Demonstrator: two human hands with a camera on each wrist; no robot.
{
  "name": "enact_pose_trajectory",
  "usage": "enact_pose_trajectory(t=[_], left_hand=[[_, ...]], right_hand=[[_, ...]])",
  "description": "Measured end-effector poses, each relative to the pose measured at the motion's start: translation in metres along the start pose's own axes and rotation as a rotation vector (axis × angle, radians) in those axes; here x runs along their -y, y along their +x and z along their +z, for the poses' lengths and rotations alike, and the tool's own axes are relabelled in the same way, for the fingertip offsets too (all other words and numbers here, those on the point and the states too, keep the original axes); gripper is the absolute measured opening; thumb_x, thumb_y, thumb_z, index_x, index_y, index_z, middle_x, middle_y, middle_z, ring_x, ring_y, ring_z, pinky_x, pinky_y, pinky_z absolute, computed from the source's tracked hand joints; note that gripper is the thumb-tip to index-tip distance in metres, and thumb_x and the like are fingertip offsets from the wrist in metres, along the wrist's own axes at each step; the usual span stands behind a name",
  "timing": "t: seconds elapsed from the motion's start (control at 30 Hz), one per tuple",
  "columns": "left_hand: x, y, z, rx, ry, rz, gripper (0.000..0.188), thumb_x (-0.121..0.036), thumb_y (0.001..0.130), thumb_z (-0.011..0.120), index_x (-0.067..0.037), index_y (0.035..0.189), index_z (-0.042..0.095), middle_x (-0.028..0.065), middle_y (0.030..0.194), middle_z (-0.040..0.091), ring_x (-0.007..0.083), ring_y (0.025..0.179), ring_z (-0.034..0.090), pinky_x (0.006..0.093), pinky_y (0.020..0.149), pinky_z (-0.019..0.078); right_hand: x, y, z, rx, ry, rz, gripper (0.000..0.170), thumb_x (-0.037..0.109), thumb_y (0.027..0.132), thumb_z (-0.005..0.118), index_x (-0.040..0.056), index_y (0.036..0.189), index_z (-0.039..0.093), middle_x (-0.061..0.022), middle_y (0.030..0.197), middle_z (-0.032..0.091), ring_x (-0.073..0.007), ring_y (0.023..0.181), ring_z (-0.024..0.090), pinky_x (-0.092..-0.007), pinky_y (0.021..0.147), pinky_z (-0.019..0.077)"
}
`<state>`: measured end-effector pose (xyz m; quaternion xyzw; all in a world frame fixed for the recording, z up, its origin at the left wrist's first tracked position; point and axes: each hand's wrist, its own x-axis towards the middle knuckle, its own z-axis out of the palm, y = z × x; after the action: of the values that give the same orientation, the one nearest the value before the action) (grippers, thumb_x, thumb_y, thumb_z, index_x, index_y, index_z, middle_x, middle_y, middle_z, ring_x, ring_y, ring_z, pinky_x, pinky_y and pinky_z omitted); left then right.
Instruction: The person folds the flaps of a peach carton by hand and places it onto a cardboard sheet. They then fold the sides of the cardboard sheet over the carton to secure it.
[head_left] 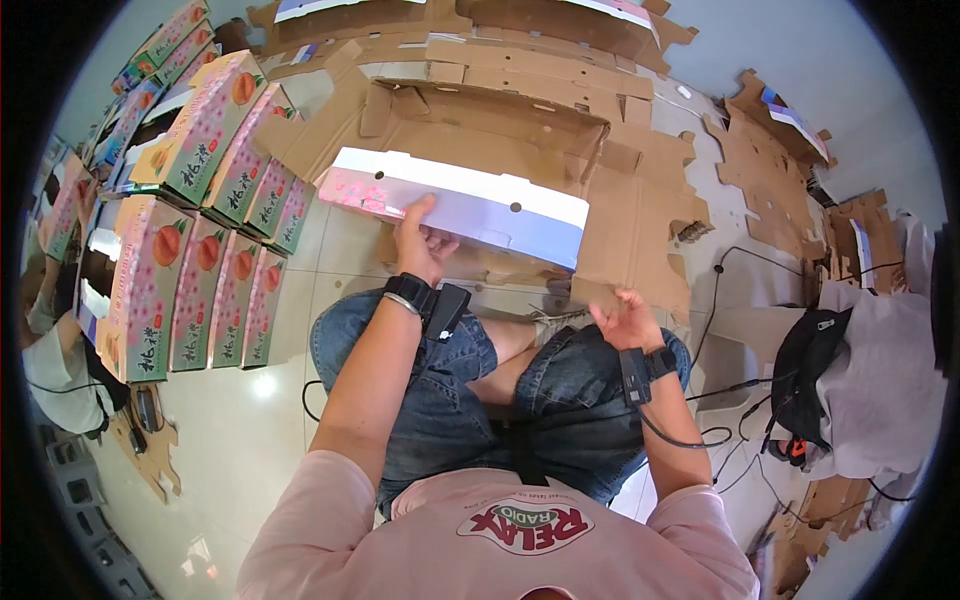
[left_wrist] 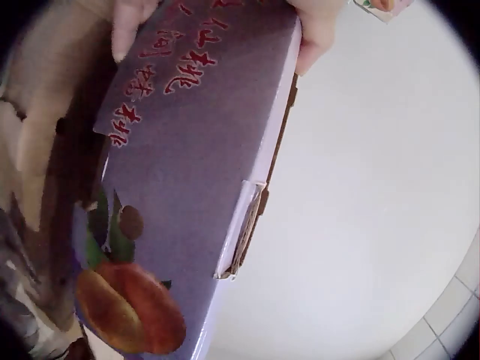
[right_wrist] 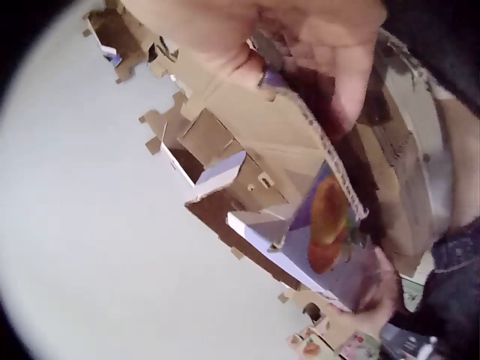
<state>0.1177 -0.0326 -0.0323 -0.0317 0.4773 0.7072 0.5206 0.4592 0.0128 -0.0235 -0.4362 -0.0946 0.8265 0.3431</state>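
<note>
A partly folded cardboard box (head_left: pixel 470 205) stands before my crossed legs, its brown inside facing up. The front wall is white along the top, pink and purple below. My left hand (head_left: pixel 420 250) grips this wall, thumb on one side and fingers on the other. In the left wrist view, the purple panel (left_wrist: pixel 195 135) shows red characters and a printed peach. Low at the box's right, my right hand (head_left: pixel 628 322) pinches the edge of a brown side flap (right_wrist: pixel 292 131). In the right wrist view, thumb and fingers lie on either side of that edge.
Finished peach-printed boxes (head_left: pixel 190 290) are stacked at the left. More cut cardboard (head_left: pixel 765 170) lies at the back and right. A black cable (head_left: pixel 715 270) runs over the floor at the right, near a black bag (head_left: pixel 810 375) and grey cloth (head_left: pixel 880 380).
</note>
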Motion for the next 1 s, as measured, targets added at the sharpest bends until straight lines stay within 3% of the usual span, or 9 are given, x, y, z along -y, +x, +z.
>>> enact_pose_trajectory(t=[0.13,0.23,0.27,0.33,0.5,0.73,0.83,0.9,1.0], left_hand=[[-0.004,-0.007,0.004,-0.005,-0.002,-0.003,0.064,-0.042,0.067,0.073,-0.016,0.119,0.046,0.0067,0.111,0.051,0.0256,0.108,0.049,0.0512,0.095,0.0362],[-0.004,-0.006,0.004,-0.003,0.005,0.012,0.064,-0.042,0.068,0.072,-0.014,0.119,0.046,0.0084,0.113,0.051,0.0271,0.11,0.049,0.0516,0.094,0.0374],[-0.004,-0.004,0.003,0.017,0.008,0.017,0.064,-0.042,0.068,0.072,-0.014,0.119,0.045,0.0093,0.114,0.051,0.0281,0.11,0.049,0.0515,0.094,0.0381],[-0.004,-0.007,0.005,0.035,0.006,0.018,0.064,-0.041,0.069,0.071,-0.013,0.12,0.045,0.0103,0.116,0.051,0.029,0.11,0.049,0.0514,0.093,0.0389],[-0.01,-0.019,0.013,0.141,-0.017,0.048,0.056,-0.036,0.073,0.069,-0.01,0.117,0.048,0.0101,0.115,0.054,0.0261,0.107,0.053,0.0477,0.091,0.0424],[-0.021,-0.028,0.017,0.214,-0.162,0.166,0.054,-0.035,0.072,0.069,-0.008,0.115,0.051,0.0081,0.113,0.054,0.023,0.106,0.051,0.0402,0.093,0.0392],[-0.025,-0.033,0.018,0.267,-0.207,0.15,0.051,-0.032,0.073,0.068,-0.008,0.115,0.051,0.0068,0.112,0.055,0.0214,0.107,0.051,0.038,0.092,0.0403],[-0.03,-0.044,0.024,0.295,-0.173,0.167,0.05,-0.031,0.077,0.064,-0.007,0.118,0.049,0.0085,0.115,0.055,0.0239,0.11,0.05,0.0408,0.095,0.0396],[-0.031,-0.037,0.021,0.323,-0.179,0.177,0.049,-0.027,0.072,0.068,-0.006,0.114,0.052,0.0069,0.111,0.056,0.0212,0.103,0.053,0.038,0.091,0.042]], right_hand=[[0.007,-0.062,0.046,0.062,-0.131,0.079,0.032,0.02,0.088,0.053,0.0006,0.113,0.054,-0.0174,0.104,0.064,-0.026,0.095,0.064,-0.037,0.082,0.052],[0.025,-0.094,0.061,0.282,-0.91,0.39,0.029,0.025,0.09,0.056,0.0007,0.106,0.06,-0.0106,0.09,0.067,-0.0192,0.086,0.065,-0.0277,0.078,0.0501],[0.029,-0.1,0.067,0.28,-0.914,0.39,0.029,0.025,0.09,0.056,0.0007,0.106,0.06,-0.0106,0.09,0.067,-0.0192,0.086,0.065,-0.0277,0.078,0.0501],[0.039,-0.116,0.081,0.309,-1.255,0.069,0.027,0.024,0.09,0.058,0.0003,0.103,0.063,-0.0091,0.089,0.067,-0.0155,0.083,0.064,-0.0254,0.075,0.0491],[0.084,-0.12,0.126,0.187,-1.214,-0.59,0.04,0.019,0.085,0.063,0.0016,0.121,0.054,-0.0093,0.113,0.061,-0.0163,0.108,0.054,-0.031,0.093,0.04],[0.093,-0.076,0.167,0.304,-1.513,-0.942,0.065,0.019,0.079,0.068,0.0115,0.137,0.04,-0.0111,0.138,0.043,-0.0269,0.129,0.037,-0.0414,0.104,0.0317],[0.093,-0.055,0.183,0.252,-1.877,-1.265,0.076,0.02,0.071,0.073,0.0167,0.139,0.037,-0.0088,0.145,0.033,-0.0371,0.133,0.026,-0.0454,0.108,0.0248],[0.098,-0.039,0.191,-0.056,-2.174,-1.505,0.081,0.019,0.067,0.075,0.0201,0.139,0.036,-0.0077,0.147,0.029,-0.0443,0.133,0.021,-0.0485,0.109,0.0218],[0.123,-0.019,0.194,-0.263,-2.068,-1.708,0.082,0.021,0.067,0.075,0.0224,0.139,0.036,-0.006,0.147,0.029,-0.0463,0.131,0.022,-0.0511,0.108,0.0214]])
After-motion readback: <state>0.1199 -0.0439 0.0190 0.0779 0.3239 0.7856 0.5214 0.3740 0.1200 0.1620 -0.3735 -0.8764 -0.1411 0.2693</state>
